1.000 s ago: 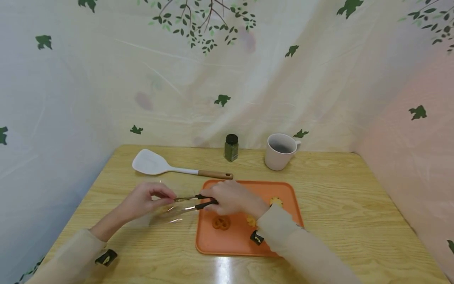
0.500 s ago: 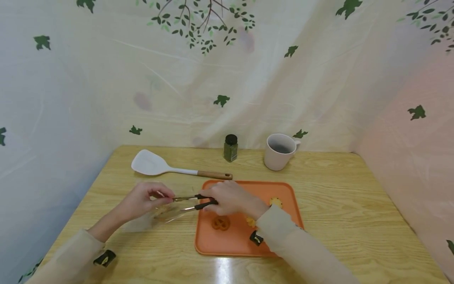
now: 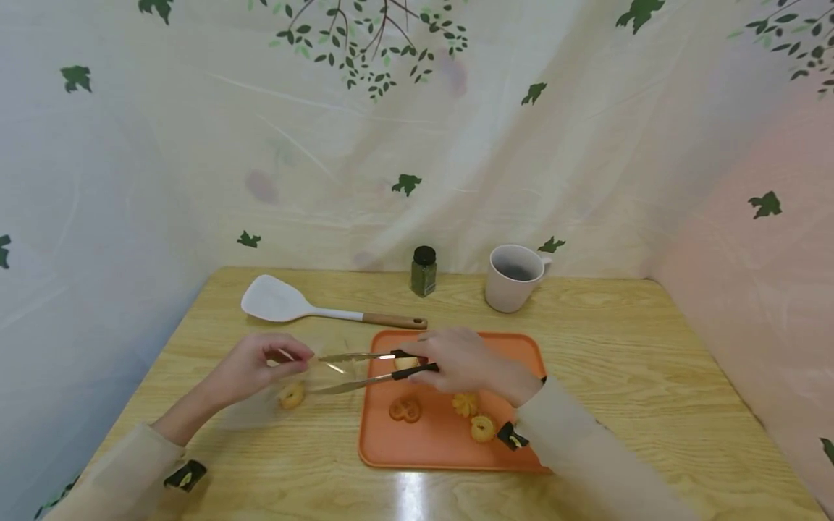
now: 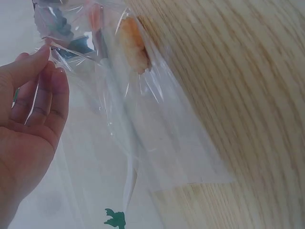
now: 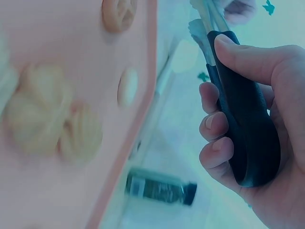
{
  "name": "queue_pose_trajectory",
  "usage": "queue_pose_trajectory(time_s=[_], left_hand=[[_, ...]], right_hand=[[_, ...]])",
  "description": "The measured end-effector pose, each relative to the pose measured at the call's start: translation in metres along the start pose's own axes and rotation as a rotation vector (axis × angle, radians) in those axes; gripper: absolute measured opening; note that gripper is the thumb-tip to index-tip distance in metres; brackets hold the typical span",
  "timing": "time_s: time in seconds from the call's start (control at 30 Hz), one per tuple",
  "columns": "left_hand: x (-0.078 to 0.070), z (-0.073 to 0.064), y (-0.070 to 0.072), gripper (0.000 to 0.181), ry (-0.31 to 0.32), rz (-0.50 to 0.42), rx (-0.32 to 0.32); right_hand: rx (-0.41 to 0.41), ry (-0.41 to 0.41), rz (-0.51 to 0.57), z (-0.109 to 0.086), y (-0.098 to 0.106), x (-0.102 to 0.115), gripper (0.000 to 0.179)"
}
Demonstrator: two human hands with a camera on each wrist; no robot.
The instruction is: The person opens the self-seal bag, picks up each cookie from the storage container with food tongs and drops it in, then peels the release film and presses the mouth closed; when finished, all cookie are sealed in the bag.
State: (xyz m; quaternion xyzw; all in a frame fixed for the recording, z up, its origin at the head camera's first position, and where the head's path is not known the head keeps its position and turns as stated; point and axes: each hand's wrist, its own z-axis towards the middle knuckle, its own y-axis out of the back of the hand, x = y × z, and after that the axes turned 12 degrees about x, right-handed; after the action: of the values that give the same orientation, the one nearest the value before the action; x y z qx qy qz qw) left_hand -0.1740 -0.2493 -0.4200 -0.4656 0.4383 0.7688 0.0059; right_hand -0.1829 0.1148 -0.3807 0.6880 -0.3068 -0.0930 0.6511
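Note:
My left hand pinches the edge of a clear plastic bag between thumb and fingers. One golden cookie lies inside the bag. The right hand grips metal tongs by their black handles. Their arms stand apart with nothing between them, and the tips are beside the bag's mouth. On the orange tray lie a pretzel-shaped cookie, a flower-shaped cookie, a round one and a pale one partly behind the tongs. The right forearm covers part of the tray.
Behind the bag lies a white spatula with a wooden handle. A small green-filled jar with a black lid and a pale mug stand along the table's back edge, before a leaf-patterned curtain.
My right hand has drawn the tongs rightward, out of the bag. The cookie in the bag and the round one on the tray now show clearly. The left hand has shifted slightly left.

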Motion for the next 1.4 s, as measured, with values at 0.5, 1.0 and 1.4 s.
queue_pose_trajectory(time_s=[0.5,1.0,1.4], left_hand=[[0.0,-0.004,0.001,0.016,0.04,-0.03,-0.003],[0.002,-0.008,0.002,0.017,0.018,-0.037,0.003],[0.003,-0.008,0.001,0.016,0.005,-0.041,0.008]], right_hand=[[-0.134,-0.139,0.065,-0.142,0.004,-0.064,0.051],[-0.148,-0.239,0.077,-0.242,-0.04,-0.109,0.046],[-0.168,-0.296,0.046,-0.251,-0.051,-0.113,0.047]])
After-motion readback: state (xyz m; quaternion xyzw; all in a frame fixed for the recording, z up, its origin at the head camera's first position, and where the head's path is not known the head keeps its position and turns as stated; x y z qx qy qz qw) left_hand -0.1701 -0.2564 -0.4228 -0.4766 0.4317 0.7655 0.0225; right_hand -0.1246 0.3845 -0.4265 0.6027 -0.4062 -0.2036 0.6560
